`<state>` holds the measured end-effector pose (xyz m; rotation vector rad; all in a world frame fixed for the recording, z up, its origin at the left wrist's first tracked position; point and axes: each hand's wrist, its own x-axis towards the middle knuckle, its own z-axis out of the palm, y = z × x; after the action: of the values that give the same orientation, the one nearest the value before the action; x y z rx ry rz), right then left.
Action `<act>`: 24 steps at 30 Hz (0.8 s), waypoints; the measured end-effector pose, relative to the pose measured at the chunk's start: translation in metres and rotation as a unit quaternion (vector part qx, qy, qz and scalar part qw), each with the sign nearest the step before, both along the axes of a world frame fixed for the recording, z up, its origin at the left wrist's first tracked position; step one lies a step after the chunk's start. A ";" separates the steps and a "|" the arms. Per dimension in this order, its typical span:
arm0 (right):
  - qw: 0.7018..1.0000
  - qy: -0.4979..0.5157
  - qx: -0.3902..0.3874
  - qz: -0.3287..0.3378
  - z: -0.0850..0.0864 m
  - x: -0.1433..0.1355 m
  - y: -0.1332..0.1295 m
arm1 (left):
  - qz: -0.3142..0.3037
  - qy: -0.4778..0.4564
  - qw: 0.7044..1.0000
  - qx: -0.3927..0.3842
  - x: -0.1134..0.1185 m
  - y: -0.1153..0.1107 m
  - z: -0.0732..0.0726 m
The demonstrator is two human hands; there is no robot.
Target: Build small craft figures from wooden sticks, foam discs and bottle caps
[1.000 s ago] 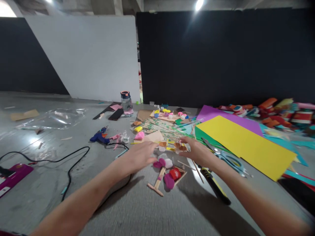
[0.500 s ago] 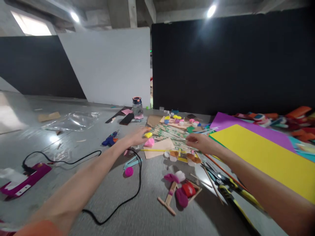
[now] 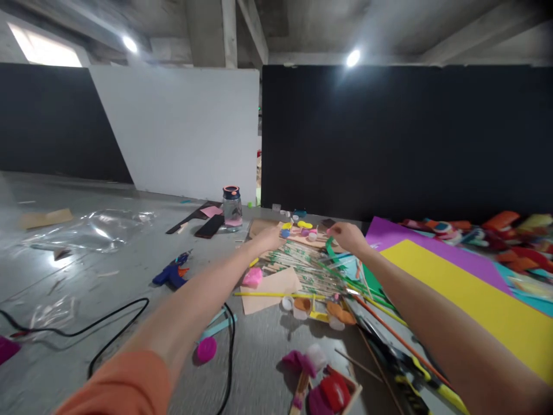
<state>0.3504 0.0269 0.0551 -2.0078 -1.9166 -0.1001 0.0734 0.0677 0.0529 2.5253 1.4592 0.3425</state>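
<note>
My left hand [image 3: 271, 237] is at the left edge of the cardboard board [image 3: 318, 237] that bears small clay pots and lumps. Its fingers are bent and partly hidden, and what they hold cannot be made out. My right hand [image 3: 345, 235] is at the board's right end, fingers pinched together, with a green strip [image 3: 330, 248] hanging just below; the grip is too small to tell. Between and below the hands lies a pile of wrapped sticks [image 3: 306, 266]. Pink clay [image 3: 253, 277] sits on a beige sheet [image 3: 270, 291].
A clear bottle [image 3: 232, 210] stands at the back. To the left lie a blue glue gun [image 3: 171, 274], a black cable and plastic film [image 3: 99, 227]. Yellow card [image 3: 449, 288], pliers [image 3: 395, 357] and a clay-and-stick model [image 3: 328, 392] are at the right and front.
Both hands have moved forward from the stick pile to the clay-covered board behind it. The view has shifted, so the near objects appear lower.
</note>
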 end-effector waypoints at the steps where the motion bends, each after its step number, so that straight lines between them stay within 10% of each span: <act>1: 1.000 0.000 0.015 -0.010 0.001 0.003 0.003 | 0.025 -0.003 1.000 0.001 0.007 0.010 -0.001; 5: 0.997 -0.003 0.076 -0.022 0.007 0.016 0.012 | 0.099 -0.012 0.995 0.001 0.022 0.041 -0.009; 12: 0.988 -0.008 -0.019 0.151 -0.025 0.023 0.000 | 0.129 -0.040 0.989 0.063 0.014 0.039 -0.026; 17: 0.973 0.007 -0.068 0.222 -0.049 0.008 -0.026 | -0.010 -0.061 0.995 0.082 0.010 0.015 -0.026; 24: 0.961 0.064 -0.114 0.245 -0.029 0.000 -0.040 | -0.115 -0.045 0.991 0.060 0.031 -0.002 -0.023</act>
<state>0.3500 -0.0131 0.0265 -1.5550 -2.3578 0.3824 0.1040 0.0658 0.0302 2.6986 1.1320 0.5099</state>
